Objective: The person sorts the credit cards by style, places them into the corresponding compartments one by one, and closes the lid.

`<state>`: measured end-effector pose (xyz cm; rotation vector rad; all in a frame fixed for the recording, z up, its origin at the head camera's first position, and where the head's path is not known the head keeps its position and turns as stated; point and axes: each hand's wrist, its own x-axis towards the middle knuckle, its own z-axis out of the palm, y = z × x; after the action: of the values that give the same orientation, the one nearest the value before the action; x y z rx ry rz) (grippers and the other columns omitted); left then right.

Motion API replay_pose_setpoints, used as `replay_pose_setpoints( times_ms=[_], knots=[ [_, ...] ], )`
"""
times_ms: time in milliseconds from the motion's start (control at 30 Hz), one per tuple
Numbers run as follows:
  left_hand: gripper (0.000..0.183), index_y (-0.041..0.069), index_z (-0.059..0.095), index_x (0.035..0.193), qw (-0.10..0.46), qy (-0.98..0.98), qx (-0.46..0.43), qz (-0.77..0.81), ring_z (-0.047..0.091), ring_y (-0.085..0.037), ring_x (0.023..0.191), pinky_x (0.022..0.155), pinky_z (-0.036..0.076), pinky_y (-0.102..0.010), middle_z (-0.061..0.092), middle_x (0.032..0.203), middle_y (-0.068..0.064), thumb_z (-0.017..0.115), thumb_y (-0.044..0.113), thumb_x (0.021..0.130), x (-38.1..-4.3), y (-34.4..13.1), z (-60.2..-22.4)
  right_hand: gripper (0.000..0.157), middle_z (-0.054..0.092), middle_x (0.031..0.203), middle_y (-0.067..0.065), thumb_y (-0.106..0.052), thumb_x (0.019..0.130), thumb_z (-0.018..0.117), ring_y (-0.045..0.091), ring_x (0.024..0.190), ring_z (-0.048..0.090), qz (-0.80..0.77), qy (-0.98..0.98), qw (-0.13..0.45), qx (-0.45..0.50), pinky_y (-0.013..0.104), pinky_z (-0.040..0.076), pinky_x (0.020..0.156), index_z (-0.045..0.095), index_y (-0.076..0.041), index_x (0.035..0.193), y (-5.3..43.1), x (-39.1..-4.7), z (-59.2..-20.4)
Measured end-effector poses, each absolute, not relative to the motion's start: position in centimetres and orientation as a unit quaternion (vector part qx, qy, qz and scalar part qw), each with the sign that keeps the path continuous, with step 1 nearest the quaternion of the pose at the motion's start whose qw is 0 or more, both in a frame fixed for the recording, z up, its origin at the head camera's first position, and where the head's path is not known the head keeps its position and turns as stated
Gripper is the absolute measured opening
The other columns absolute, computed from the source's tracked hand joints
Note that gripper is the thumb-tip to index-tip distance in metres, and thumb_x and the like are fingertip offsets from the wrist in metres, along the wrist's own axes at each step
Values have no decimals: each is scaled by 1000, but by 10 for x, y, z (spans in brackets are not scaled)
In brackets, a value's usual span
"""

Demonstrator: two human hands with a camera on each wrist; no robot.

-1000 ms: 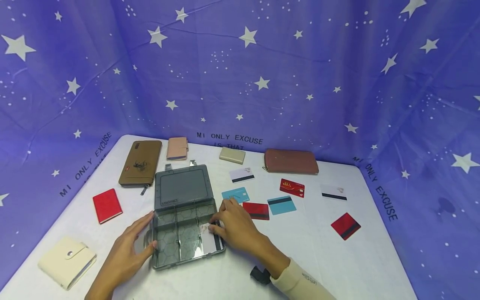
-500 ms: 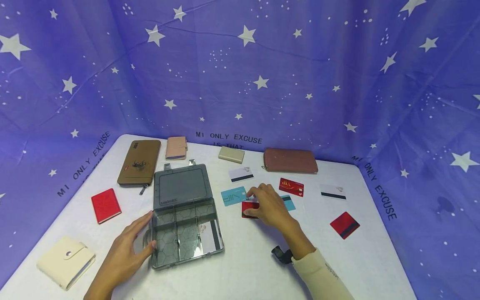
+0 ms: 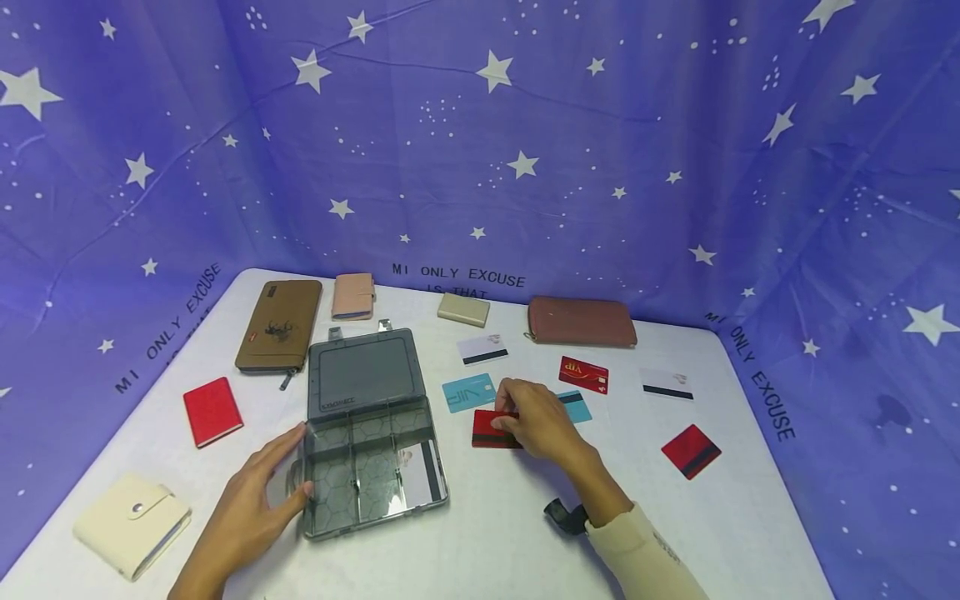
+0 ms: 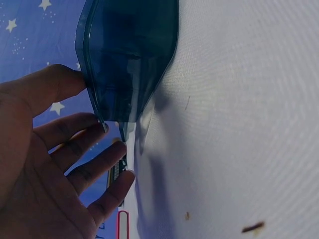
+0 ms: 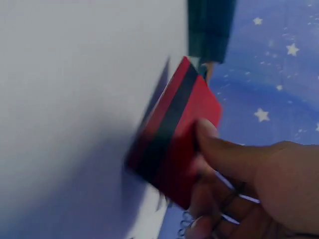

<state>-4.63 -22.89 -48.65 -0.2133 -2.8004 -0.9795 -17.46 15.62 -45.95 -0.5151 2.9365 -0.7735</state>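
My right hand (image 3: 546,422) pinches a red card with a black stripe (image 3: 486,428) between thumb and fingers. In the right wrist view the card (image 5: 185,139) is tilted, one edge close to the white tabletop. A grey see-through divided box (image 3: 367,371) lies with its lid folded back. Inside its right front compartment sits a white striped card (image 3: 414,475). At the box's left side rests my left hand (image 3: 251,496), fingers spread. The left wrist view has that thumb touching the box wall (image 4: 132,55), the fingers loosely extended beside it.
Blue cards (image 3: 469,392), a red VIP card (image 3: 583,376) and white striped cards (image 3: 483,349) lie around my right hand. A brown wallet (image 3: 279,325), a pink card holder (image 3: 352,296) and a reddish-brown wallet (image 3: 581,322) line the back. A cream wallet (image 3: 131,525) lies front left.
My right hand has left the white card in the box and moved right to the red striped card. It now pinches that card, shifted slightly leftward. My left hand stays at the box.
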Motion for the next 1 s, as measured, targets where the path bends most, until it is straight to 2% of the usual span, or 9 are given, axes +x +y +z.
replay_pose_setpoints(
  times_ms=[67,133,233,333,433,533,700,833,1000],
  knots=[
    [79,17,42,152,82,-938,-72,-330,47,-36,136,98,47,-53,47,153,-8,81,17,82,-46,-229,-486,23,57,75,-11,-17,82,82,8,68,52,-283,941,11,-185,27,44,66,60,-21,91,152,-172,-455],
    [79,17,42,152,80,-937,-71,-332,47,-38,136,99,47,-55,46,153,-8,80,17,83,-46,-229,-486,24,58,76,-12,-14,87,77,7,63,52,-322,924,1,-204,25,46,61,62,-22,103,146,-169,-450],
    [79,17,42,152,77,-937,-68,-334,46,-38,137,99,46,-56,46,153,-9,80,17,83,-46,-229,-485,41,58,79,-9,-11,91,72,12,59,55,-387,891,14,-235,23,48,55,57,-26,126,135,-162,-443],
    [79,16,42,152,75,-937,-66,-334,46,-39,137,99,46,-57,46,153,-9,80,17,83,-46,-229,-484,48,60,81,-6,-9,93,69,22,60,61,-451,853,54,-257,24,49,51,53,-29,134,120,-154,-439],
    [79,15,42,152,72,-937,-65,-335,46,-40,137,99,47,-57,46,153,-10,80,17,83,-45,-229,-484,43,64,80,-5,-11,92,70,25,59,63,-490,825,88,-267,24,49,48,57,-27,130,103,-145,-439],
    [79,15,42,152,70,-937,-65,-335,46,-40,137,99,47,-57,46,154,-10,80,16,83,-45,-229,-485,40,67,78,-7,-14,90,73,16,56,60,-494,818,97,-280,22,48,49,59,-26,126,84,-136,-442],
    [79,15,42,152,73,-938,-66,-332,46,-39,137,100,47,-55,46,154,-9,80,17,83,-45,-228,-485,39,67,74,-16,-19,88,76,-1,54,52,-427,848,59,-309,16,46,50,60,-23,124,54,-124,-451],
    [79,17,42,152,75,-937,-66,-334,45,-39,138,100,44,-56,46,154,-8,80,18,83,-45,-228,-485,35,62,75,-21,-24,84,81,-1,66,53,-339,885,6,-318,12,42,57,65,-24,116,39,-118,-459],
    [79,18,42,152,72,-931,-68,-352,42,-42,139,103,38,-64,46,154,-8,80,17,83,-46,-228,-485,25,56,83,-16,-31,83,81,2,82,47,-219,917,-36,-331,11,37,58,73,-28,107,32,-114,-464]
  ],
)
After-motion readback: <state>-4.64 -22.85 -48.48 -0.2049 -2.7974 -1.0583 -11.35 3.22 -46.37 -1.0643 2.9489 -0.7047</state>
